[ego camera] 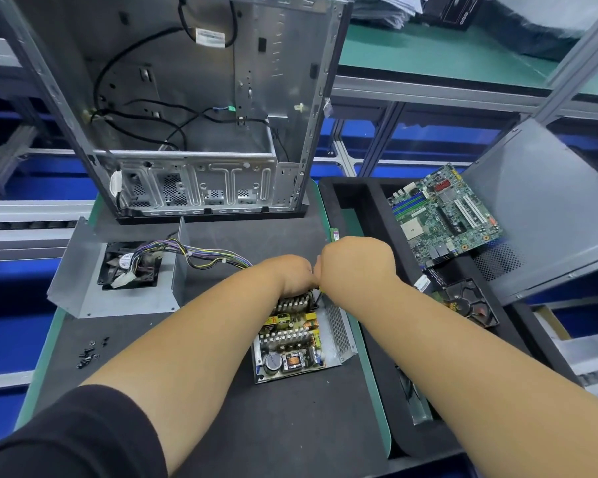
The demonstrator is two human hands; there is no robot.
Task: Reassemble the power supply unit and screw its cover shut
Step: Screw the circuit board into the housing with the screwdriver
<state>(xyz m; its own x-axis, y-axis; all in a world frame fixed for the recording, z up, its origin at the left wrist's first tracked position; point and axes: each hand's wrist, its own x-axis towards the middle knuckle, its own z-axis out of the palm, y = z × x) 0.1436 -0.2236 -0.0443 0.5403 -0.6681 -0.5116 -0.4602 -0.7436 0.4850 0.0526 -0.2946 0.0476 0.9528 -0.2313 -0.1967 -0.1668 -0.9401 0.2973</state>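
The open power supply unit lies on the black mat, its circuit board with heat sinks and coils exposed. My left hand curls down over the unit's far end and its fingers are hidden. My right hand is a closed fist touching the left one, with a thin dark screwdriver shaft pointing down from it to the board's far right corner. The grey metal cover, with the black fan inside, lies to the left. A coloured wire bundle joins cover and unit. Loose black screws lie at the left.
An empty computer case stands upright behind the mat. A black foam tray on the right holds a motherboard and a hard drive. A grey side panel leans at the far right.
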